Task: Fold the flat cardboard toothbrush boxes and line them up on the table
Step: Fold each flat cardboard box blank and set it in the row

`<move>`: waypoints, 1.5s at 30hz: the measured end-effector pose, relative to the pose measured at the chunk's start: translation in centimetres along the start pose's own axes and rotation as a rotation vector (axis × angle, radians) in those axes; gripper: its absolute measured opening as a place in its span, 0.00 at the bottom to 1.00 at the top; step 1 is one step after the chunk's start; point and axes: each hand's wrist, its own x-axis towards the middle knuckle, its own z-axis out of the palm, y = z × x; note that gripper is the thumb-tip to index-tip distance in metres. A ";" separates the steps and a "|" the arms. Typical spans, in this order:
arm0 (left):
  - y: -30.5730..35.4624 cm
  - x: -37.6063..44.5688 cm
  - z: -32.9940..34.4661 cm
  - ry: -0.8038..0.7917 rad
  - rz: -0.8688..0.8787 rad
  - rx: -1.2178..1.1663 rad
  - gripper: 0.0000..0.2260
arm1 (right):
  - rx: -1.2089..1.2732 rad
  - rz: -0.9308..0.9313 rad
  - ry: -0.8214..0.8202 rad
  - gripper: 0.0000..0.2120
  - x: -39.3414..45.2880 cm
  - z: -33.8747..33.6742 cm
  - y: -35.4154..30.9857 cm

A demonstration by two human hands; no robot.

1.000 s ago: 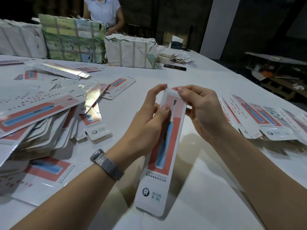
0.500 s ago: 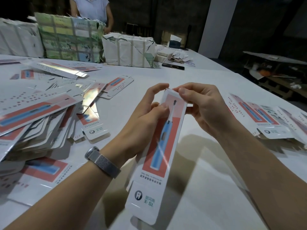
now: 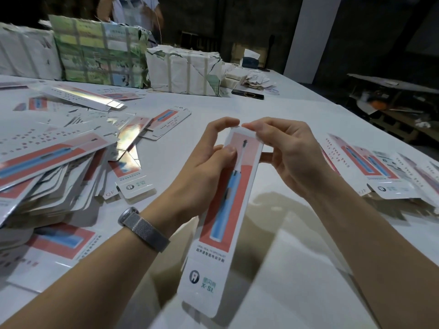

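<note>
Both hands, left (image 3: 204,172) and right (image 3: 291,157), pinched one long white-and-red cardboard toothbrush box (image 3: 224,210) above the white tabletop (image 3: 297,269); flat boxes (image 3: 47,167) lay heaped left; dark room beyond.

We note smooth printed cardboard on the held box (image 3: 228,198); mirror-glossy foil faces on the flat blanks (image 3: 129,141); woven metal mesh watch strap (image 3: 145,230); torn paper-wrapped bundles (image 3: 185,70)
</note>
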 end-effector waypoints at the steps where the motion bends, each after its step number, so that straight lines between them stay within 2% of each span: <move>1: 0.0 0.0 0.0 0.023 0.006 -0.009 0.13 | 0.006 -0.002 0.013 0.11 0.0 0.4 0.1; 9: -0.3 0.5 0.0 0.115 0.020 -0.014 0.09 | -0.004 -0.011 0.080 0.12 0.0 2.0 0.5; 13: -0.3 1.1 0.2 0.203 -0.006 -0.034 0.09 | -0.136 0.005 0.177 0.12 0.2 2.0 0.5; 15: -0.2 1.3 0.0 0.277 -0.020 -0.101 0.09 | -0.332 -0.037 0.087 0.19 0.0 1.9 0.2; 18: 0.0 1.4 -0.3 0.335 -0.061 -0.239 0.09 | -0.723 -0.082 -0.114 0.37 -0.4 2.0 0.1; 20: 0.1 1.5 -0.4 0.289 -0.095 -0.302 0.09 | -0.875 -0.131 -0.097 0.41 -0.5 1.9 0.1; 23: -0.2 1.5 -0.2 0.167 -0.104 -0.268 0.11 | -1.058 -0.136 -0.022 0.41 -0.3 1.3 -0.5; 25: -0.4 1.4 -0.1 0.100 -0.100 -0.206 0.15 | -1.129 -0.094 0.057 0.40 0.1 0.1 -0.9; 28: -0.6 1.3 -0.1 0.106 -0.108 -0.142 0.15 | -1.223 0.007 0.391 0.35 1.1 -4.2 -1.9; 30: -0.6 1.3 -0.3 0.156 -0.131 -0.147 0.12 | -1.302 0.161 0.552 0.29 1.2 -8.0 -1.8; 33: -0.5 1.3 -0.5 0.215 -0.160 -0.110 0.09 | -1.392 0.516 0.498 0.23 0.5 -12.0 -0.1; 36: -0.6 1.2 -0.4 0.212 -0.159 -0.037 0.10 | -1.423 0.618 0.468 0.16 0.4 -13.1 1.3; 38: -0.7 1.2 -0.6 0.204 -0.144 0.014 0.10 | -1.492 0.563 0.494 0.16 1.0 -12.7 1.4; 40: -0.7 1.3 -0.9 0.202 -0.128 0.055 0.08 | -1.534 0.418 0.482 0.19 1.3 -11.5 1.5; 43: -0.7 1.4 -1.7 0.222 -0.105 0.189 0.10 | -1.343 0.152 0.400 0.17 1.4 -8.3 1.7; 45: -0.8 1.8 -2.8 0.248 -0.073 0.368 0.10 | -1.182 0.053 0.298 0.15 1.3 -5.5 1.9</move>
